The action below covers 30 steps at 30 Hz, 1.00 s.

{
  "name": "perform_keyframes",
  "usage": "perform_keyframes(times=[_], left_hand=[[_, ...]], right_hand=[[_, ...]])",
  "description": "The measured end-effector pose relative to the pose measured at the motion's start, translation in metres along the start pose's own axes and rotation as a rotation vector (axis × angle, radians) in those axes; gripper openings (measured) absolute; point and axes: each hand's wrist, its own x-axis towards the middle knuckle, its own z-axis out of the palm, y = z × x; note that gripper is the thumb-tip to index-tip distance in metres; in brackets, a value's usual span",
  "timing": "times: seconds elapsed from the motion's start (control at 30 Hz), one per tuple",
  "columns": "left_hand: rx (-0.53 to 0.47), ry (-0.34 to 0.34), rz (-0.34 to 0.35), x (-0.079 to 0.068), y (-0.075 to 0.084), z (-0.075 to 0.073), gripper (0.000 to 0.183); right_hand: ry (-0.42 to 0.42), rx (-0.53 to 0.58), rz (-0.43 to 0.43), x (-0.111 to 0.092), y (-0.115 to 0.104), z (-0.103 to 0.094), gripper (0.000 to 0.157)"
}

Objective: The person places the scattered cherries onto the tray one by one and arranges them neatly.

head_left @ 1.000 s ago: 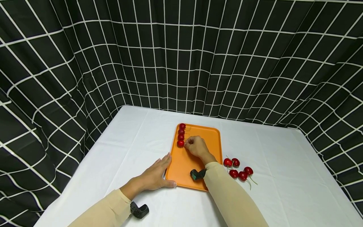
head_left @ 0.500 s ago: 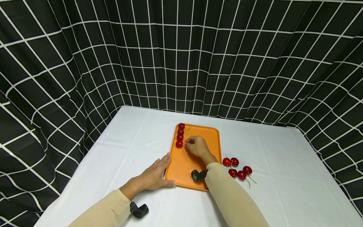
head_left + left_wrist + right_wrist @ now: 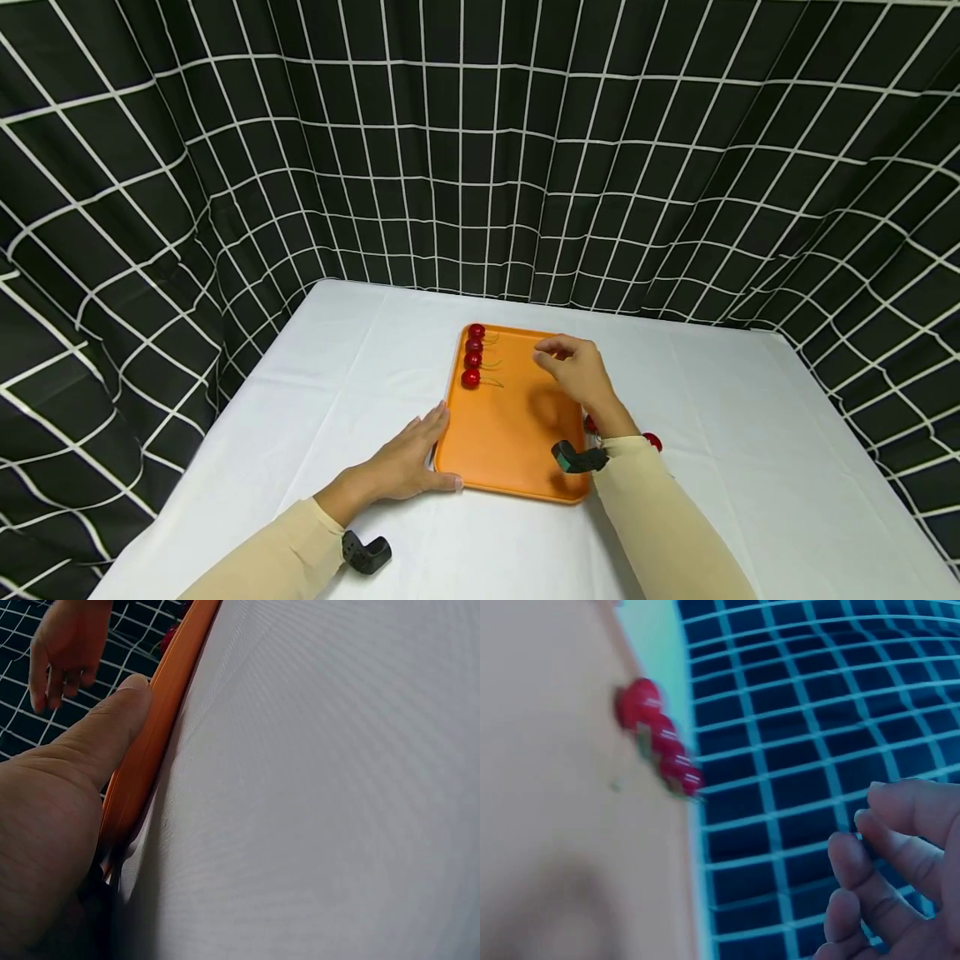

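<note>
An orange tray (image 3: 510, 433) lies on the white table. A row of several red cherries (image 3: 472, 356) runs along its far left edge, also seen blurred in the right wrist view (image 3: 656, 739). My left hand (image 3: 408, 458) rests flat on the table, thumb (image 3: 124, 712) against the tray's rim (image 3: 161, 712). My right hand (image 3: 573, 371) hovers above the tray's right side, fingers (image 3: 870, 877) loosely curled and holding nothing. More cherries (image 3: 651, 440) lie on the cloth right of the tray, mostly hidden behind my right wrist.
A black curtain with a white grid (image 3: 480, 167) hangs around the table on three sides. The white tablecloth (image 3: 750, 467) stretches to the right and left of the tray. Black wrist cameras (image 3: 367, 554) sit on both forearms.
My right hand has let go of the nearest cherry in the row, lifted and moved right across the tray. The left hand has stayed put.
</note>
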Motion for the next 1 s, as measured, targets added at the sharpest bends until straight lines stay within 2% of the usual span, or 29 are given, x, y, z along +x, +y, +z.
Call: perform_keyframes(times=[0.17,0.33,0.5,0.7,1.0], left_hand=[[-0.002,0.007,-0.004,0.0,-0.003,0.0,0.113],[-0.002,0.012,-0.013,-0.001,-0.004,-0.001,0.113],[-0.015,0.001,-0.014,-0.003,-0.004,-0.001,0.113],[-0.01,-0.007,-0.018,-0.005,-0.003,0.002,0.113],[0.003,0.004,0.003,-0.001,-0.002,0.0,0.113]], right_hand=[[0.1,0.06,-0.057,-0.016,-0.01,-0.042,0.019],[0.2,0.063,-0.096,-0.042,-0.019,-0.076,0.015],[0.265,0.064,-0.08,-0.073,-0.004,-0.101,0.015],[0.302,0.085,-0.064,-0.104,0.018,-0.12,0.015],[0.271,-0.017,-0.005,-0.132,0.047,-0.131,0.016]])
